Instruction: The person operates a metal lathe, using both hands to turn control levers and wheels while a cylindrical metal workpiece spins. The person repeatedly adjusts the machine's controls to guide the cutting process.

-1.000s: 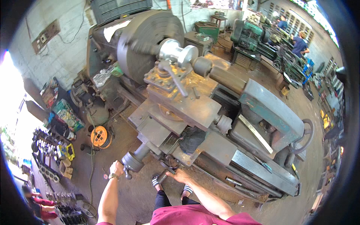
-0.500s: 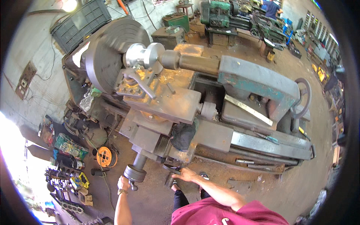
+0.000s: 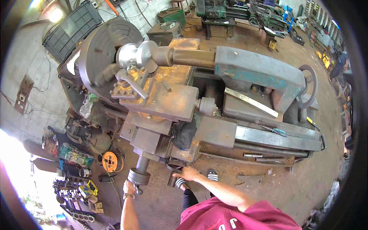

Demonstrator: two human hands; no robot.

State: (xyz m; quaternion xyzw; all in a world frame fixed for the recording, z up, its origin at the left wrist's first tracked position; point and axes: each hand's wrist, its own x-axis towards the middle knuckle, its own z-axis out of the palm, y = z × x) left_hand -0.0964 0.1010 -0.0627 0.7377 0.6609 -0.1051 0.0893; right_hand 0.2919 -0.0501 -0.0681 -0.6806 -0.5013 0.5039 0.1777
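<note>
A large lathe fills the middle of the view. My left hand (image 3: 129, 186) is closed at the crank handle (image 3: 138, 190) below the round dial collar (image 3: 138, 176) of the cross slide; its fingertips are partly hidden. To its right, my right hand (image 3: 185, 173) is closed on a small dark handwheel (image 3: 174, 168) at the front of the carriage. A shiny metal workpiece (image 3: 130, 55) sits between the big round faceplate (image 3: 100, 53), which looks blurred, and the tailstock (image 3: 260, 71). Just in front of the workpiece stands the tool post with its lever (image 3: 134, 85).
A dark cloth (image 3: 183, 135) hangs on the carriage. Along the bed lie a pale flat bar (image 3: 251, 102) and a blue-handled tool (image 3: 276, 131). An orange cable reel (image 3: 111, 161) and machine parts (image 3: 74, 194) stand on the floor at left. Another green lathe (image 3: 234, 13) is behind.
The whole view has shifted slightly, with the lathe appearing higher and further left. Both my striped slippers show more plainly. My hands keep to the same two controls.
</note>
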